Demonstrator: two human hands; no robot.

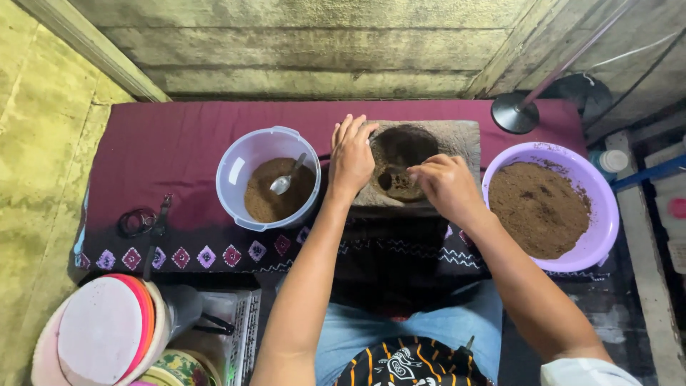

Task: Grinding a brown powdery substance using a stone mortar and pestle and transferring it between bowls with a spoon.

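Maroon cloth (171, 143) bears a rough stone mortar (457, 139); left hand (350, 157) flat, right hand (444, 182) pinching brown powder (400, 187).

A purple basin (597, 236) of brown powder, scissors (143, 221), stacked lids (107, 332).

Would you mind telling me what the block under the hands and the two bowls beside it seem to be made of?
The block looks like rough grey stone or weathered wood; its pitted, matte face leaves that open. The clear bowl seems thin, translucent plastic with a moulded rim. The purple bowl looks like smooth, slightly glossy plastic.
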